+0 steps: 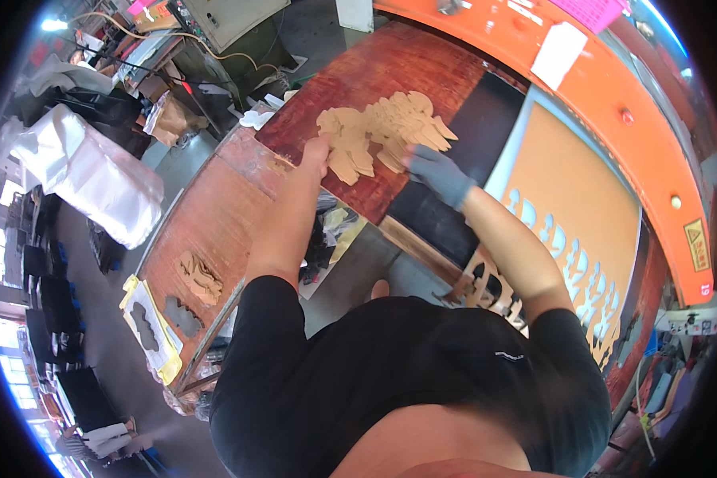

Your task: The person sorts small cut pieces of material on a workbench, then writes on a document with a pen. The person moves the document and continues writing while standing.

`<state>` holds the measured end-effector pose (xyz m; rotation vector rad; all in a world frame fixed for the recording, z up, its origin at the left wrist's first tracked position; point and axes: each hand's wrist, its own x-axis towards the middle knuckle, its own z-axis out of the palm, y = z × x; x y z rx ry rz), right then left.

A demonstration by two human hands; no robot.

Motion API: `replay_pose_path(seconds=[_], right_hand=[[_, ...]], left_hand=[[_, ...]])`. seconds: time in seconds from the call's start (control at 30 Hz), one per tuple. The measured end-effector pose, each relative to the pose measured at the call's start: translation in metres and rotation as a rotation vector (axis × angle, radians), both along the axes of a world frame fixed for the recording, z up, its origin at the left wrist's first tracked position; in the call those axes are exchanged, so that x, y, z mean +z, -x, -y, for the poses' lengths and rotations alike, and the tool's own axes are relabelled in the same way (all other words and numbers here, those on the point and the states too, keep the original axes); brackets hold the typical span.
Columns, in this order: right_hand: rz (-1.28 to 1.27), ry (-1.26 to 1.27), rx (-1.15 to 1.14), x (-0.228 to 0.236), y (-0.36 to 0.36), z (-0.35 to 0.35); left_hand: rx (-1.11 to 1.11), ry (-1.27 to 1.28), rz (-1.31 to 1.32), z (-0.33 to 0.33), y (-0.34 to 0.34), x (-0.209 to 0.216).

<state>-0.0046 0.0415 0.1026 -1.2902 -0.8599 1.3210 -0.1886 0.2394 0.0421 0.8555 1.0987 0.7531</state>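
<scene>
A spread pile of tan flat cut-out pieces (406, 119) with wavy outlines lies on the reddish-brown board in front of me. Its left cluster (347, 143) is gripped along the outer edge by my bare left hand (318, 153), whose fingertips are partly hidden by the pieces. On the other side, my right hand (440, 174) wears a grey glove. Its fingers are closed at the right edge of the pile, over the border between the red board (295, 119) and a black strip (446, 215).
A tan sheet (570, 171) with rows of cut-through shapes lies to the right, beneath an orange machine beam (597, 80). At the left stands a worn wooden table (227, 199) with a small tan stack (201, 277) and a dark wavy template (185, 316). Clear plastic (95, 171) lies beyond it.
</scene>
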Motion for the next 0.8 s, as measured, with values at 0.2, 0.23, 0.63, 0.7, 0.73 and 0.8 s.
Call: replay_pose_path(seconds=[0.2,0.23,0.63,0.7,0.73,0.8], right_hand=[[-0.129,0.141,-0.012,-0.041,0.034,-0.145],[-0.078,0.243,-0.104,-0.046,0.032,-0.157],[0.576,0.135,0.019,-0.057,0.037,-0.187],[0.549,0.135,0.034,-0.056,0.043,-0.185],[0.527,0.097,0.048,-0.057,0.046,-0.185],[0.404,0.143,0.015,-0.061,0.047,-0.188]], left_hand=[[0.007,0.249,0.105,-0.03,-0.002,-0.012],[-0.009,0.271,0.076,-0.034,0.001,-0.012],[-0.242,-0.125,-0.319,-0.071,-0.021,-0.089],[-0.199,-0.004,-0.211,-0.064,-0.017,-0.081],[-0.17,0.024,-0.244,-0.061,-0.017,-0.075],[-0.145,0.032,-0.244,-0.056,-0.015,-0.061]])
